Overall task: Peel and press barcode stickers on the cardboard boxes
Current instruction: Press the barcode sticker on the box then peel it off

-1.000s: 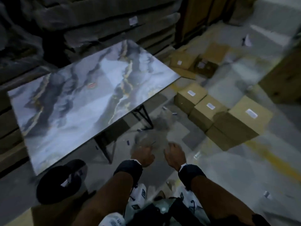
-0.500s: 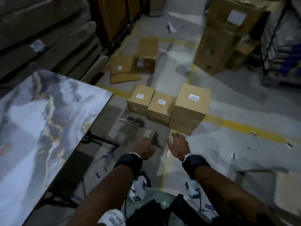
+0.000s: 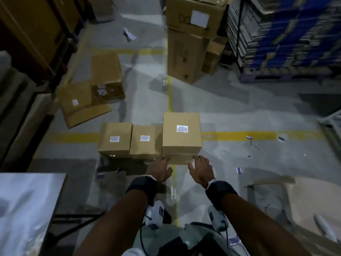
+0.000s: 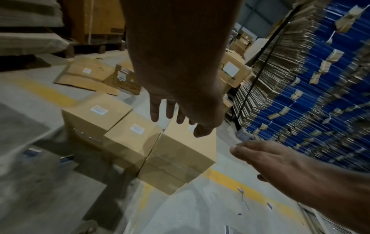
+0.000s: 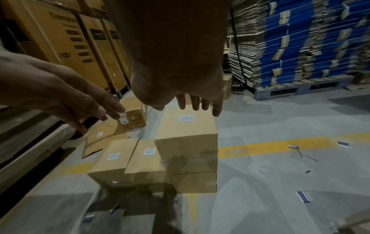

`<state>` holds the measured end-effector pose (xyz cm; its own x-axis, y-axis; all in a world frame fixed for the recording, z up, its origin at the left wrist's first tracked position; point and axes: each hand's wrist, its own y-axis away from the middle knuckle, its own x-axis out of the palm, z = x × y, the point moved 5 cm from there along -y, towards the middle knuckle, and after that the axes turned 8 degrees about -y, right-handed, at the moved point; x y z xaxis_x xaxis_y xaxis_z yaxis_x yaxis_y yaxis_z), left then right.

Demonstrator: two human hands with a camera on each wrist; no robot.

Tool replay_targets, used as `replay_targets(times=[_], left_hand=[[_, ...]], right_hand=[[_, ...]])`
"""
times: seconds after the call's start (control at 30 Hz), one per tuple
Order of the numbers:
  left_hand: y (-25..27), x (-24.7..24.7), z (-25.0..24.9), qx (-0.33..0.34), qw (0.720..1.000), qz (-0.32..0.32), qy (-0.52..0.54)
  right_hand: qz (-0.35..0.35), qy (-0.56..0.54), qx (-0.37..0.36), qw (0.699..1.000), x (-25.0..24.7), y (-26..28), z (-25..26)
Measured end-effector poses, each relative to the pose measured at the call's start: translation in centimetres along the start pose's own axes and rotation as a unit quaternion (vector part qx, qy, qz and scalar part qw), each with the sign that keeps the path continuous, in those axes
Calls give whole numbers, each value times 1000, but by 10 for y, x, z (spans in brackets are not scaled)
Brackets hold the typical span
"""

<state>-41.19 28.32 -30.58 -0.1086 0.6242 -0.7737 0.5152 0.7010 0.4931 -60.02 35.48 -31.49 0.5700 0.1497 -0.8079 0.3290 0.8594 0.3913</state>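
**Both hands reach for the labelled stack**

Fingers of the left hand are straight and slightly apart, holding nothing; those of the right hand are likewise extended and loosely spread, empty too. Both hands hover just near of the stacked box, close to its near upper edge (whether they touch it cannot be told from the head view; the wrist views suggest a small gap).

Outward from there: the stacked box sits on a lower box, at the right end of a row of three on the floor. Left of it stand the middle box and the left box, touching side by side. Each of the three tops carries a white barcode sticker.

A second ago the marble table filled the view and the boxes lay far right; now the view has swung onto them and the hands have moved forward and parted. No sticker is in either hand, so this looks like a reach to lift or shift a finished box rather than another peel, probably to expose the box beneath.

Sticker backings litter the grey floor around the yellow line.
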Motion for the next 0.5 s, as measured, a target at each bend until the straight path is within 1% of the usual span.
replay_targets(times=[0.17, 0.33, 0.5], left_hand=[[-58, -28, -2, 15, 1000, -1, -24], [-110, -45, 11, 4, 999, 12, -43], [-166, -57, 27, -17, 998, 38, -51]], right_hand=[[4, -20, 48, 999, -21, -47, -3], [-13, -57, 79, 995, -35, -96, -10], [15, -44, 72, 996, -39, -148, -18]])
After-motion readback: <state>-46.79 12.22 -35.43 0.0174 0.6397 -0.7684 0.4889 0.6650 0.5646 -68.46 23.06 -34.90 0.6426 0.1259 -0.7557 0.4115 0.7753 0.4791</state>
